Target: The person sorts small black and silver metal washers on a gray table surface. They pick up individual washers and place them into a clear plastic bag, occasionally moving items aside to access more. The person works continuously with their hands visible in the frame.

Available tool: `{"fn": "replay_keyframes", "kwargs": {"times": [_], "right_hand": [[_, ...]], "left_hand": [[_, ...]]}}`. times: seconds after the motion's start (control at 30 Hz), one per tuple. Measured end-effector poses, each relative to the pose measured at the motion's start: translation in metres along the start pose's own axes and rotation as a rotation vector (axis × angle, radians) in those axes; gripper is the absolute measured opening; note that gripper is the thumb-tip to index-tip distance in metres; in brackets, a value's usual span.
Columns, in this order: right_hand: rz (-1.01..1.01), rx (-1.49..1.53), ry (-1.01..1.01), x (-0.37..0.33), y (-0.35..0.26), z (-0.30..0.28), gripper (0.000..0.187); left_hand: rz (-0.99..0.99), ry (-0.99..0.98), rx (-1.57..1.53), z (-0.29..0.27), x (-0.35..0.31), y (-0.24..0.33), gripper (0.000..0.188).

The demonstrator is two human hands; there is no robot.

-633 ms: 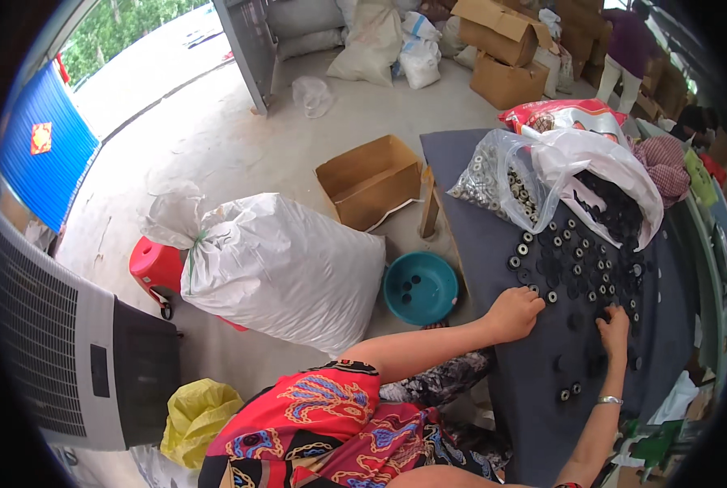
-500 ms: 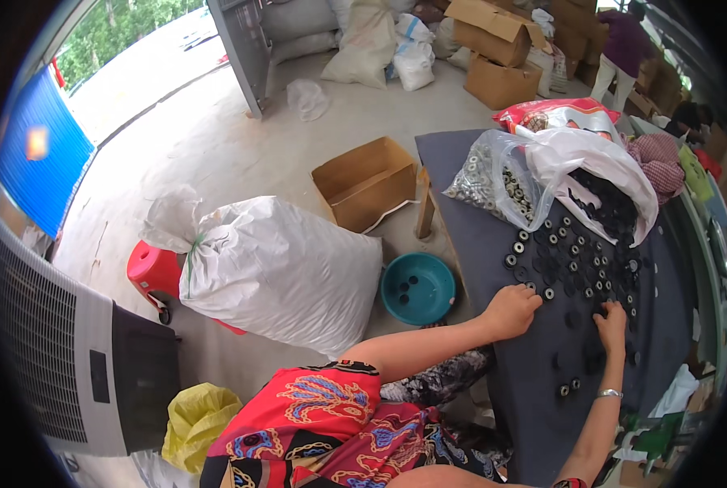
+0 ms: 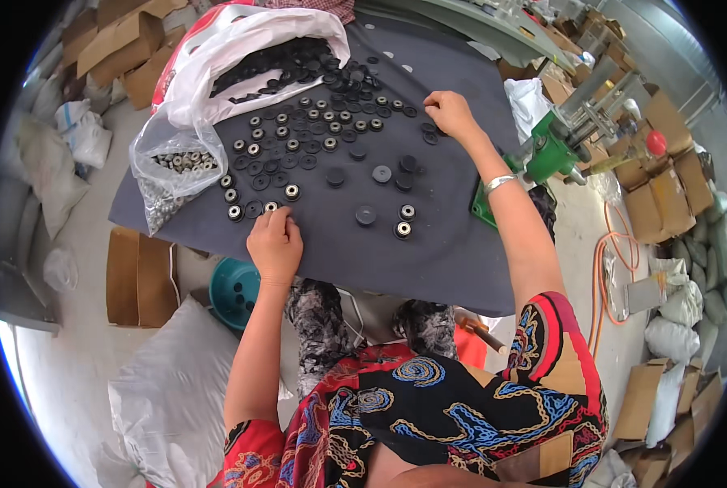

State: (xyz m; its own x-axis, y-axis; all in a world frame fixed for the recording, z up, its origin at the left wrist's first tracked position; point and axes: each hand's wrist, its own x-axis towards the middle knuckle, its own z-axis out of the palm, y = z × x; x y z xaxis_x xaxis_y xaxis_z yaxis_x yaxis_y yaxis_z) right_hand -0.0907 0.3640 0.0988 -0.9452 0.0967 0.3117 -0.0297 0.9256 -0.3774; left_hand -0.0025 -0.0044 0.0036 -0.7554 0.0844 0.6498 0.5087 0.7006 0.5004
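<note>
At the table's near left, my left hand [image 3: 276, 244] has its fingers drawn together against a small black wheel with a metal ring centre [image 3: 272, 207]; its fingertips are partly hidden. Farther off to the right, my right hand [image 3: 453, 114] is closed in a pinch beside some flat black discs [image 3: 430, 130]. Whatever it may hold is too small to make out. Between the hands, several wheels with metal centres and thin black rings lie in loose rows. Thicker black caps [image 3: 365, 215] lie nearer to me, by two stacked-looking wheels [image 3: 402, 229].
A white sack [image 3: 331, 28] spills black discs at the back left of the dark-covered table [image 3: 323, 264]. Beside it sits a clear bag of metal rings [image 3: 189, 163]. A green hand press [image 3: 546, 154] stands at right. Below are a teal basin [image 3: 227, 285], cardboard box [image 3: 140, 276] and full white sack [image 3: 168, 382].
My view has swung to the right, bringing the green press fully into sight. The right hand has moved away from the left, to the discs' right side. The left hand stays by the wheels.
</note>
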Motion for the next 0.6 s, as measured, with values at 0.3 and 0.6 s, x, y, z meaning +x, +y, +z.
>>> {"fn": "replay_keyframes", "kwargs": {"times": [0.3,0.6], "right_hand": [[0.007,0.085,-0.231,-0.002,-0.017,0.054,0.036],[-0.137,-0.167,-0.245,0.009,-0.029,0.079,0.030]], "left_hand": [[0.007,0.004,0.024,-0.006,-0.003,0.006,0.011],[0.006,0.005,-0.005,-0.007,-0.002,0.007,0.012]]}}
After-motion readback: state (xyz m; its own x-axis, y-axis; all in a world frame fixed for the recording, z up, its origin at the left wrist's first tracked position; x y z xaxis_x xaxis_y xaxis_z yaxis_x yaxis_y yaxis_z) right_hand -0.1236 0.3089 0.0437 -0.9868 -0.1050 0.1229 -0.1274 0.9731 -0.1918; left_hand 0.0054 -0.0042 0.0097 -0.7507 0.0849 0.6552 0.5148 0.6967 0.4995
